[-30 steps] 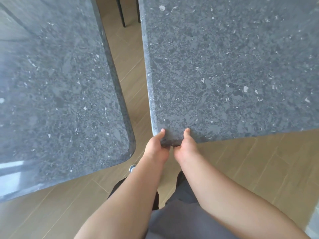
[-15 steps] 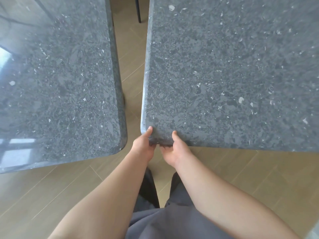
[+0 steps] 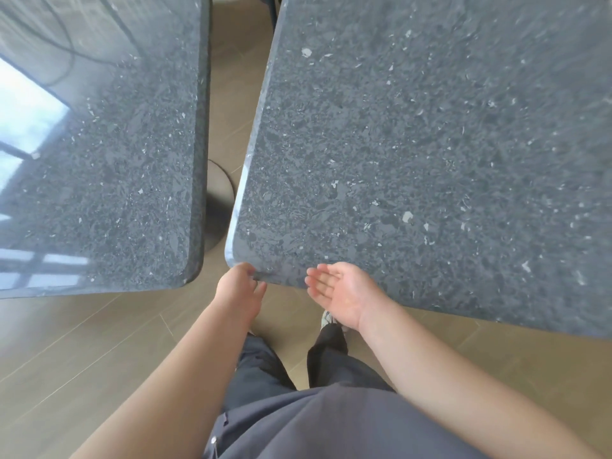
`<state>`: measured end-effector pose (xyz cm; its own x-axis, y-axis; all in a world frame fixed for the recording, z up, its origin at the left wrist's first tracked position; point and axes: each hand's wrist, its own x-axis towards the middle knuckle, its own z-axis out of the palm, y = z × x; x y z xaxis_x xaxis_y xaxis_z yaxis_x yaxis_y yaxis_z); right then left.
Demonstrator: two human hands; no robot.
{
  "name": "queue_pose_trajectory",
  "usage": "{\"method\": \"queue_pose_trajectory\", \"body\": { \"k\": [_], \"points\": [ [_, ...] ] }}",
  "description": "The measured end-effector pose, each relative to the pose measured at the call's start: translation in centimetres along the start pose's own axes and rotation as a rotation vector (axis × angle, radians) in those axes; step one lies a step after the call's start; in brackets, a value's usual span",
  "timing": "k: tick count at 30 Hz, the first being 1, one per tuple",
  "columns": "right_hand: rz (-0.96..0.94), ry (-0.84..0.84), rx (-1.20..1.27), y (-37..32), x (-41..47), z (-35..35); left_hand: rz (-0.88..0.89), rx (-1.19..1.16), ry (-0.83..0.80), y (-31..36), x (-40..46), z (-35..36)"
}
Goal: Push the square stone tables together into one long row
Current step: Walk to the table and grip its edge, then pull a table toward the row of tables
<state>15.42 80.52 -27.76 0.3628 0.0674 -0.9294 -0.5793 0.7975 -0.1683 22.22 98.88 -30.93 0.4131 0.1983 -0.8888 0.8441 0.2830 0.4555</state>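
Observation:
Two dark grey speckled stone tables fill the view. The left table (image 3: 109, 180) and the right table (image 3: 430, 160) are apart, with a narrow gap of floor between their facing edges. The gap widens toward the far end. My left hand (image 3: 240, 289) grips the near left corner of the right table, thumb on top. My right hand (image 3: 341, 288) hovers palm up just off that table's near edge, fingers spread and holding nothing.
A round dark pedestal base (image 3: 217, 207) shows on the floor in the gap. Light wooden floor (image 3: 82, 352) lies in front of both tables. My legs and a shoe (image 3: 328, 318) stand close to the right table's near edge.
The gap between the tables has narrowed at the near end. My right hand has let go of the table's edge and turned palm up; my left hand still holds the corner.

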Motion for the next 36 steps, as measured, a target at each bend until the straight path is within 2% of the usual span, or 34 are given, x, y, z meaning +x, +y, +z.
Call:
{"method": "queue_pose_trajectory", "body": {
  "k": [4,8,12,19,26,31,36],
  "points": [
    [-0.159,-0.003,0.002,-3.1,-3.3,-2.6,-0.121,-0.17,-0.222,-0.8,-3.8,2.0],
    [-0.252,-0.034,0.018,-3.8,-6.0,-4.5,-0.006,-0.158,-0.356,-1.6,-7.6,3.2],
    [-0.352,-0.022,-0.01,-2.2,-8.3,-6.3,0.051,-0.104,-0.397,-3.7,-10.3,2.6],
    [-0.5,0.012,-0.04,2.9,-14.4,-11.7,0.116,-0.168,-0.475,-9.3,-16.0,-1.4],
    [-0.664,-0.014,0.0,5.0,-22.8,-19.4,0.374,0.021,-0.49,-14.6,-23.7,-3.0],
    [-0.821,0.02,0.032,2.5,-27.5,-26.6,0.546,0.202,-0.563,-17.8,-29.1,1.4],
    [-0.947,0.081,0.113,-2.7,-32.0,-37.9,0.642,0.347,-0.696,-23.5,-34.5,12.0]
  ]
}}
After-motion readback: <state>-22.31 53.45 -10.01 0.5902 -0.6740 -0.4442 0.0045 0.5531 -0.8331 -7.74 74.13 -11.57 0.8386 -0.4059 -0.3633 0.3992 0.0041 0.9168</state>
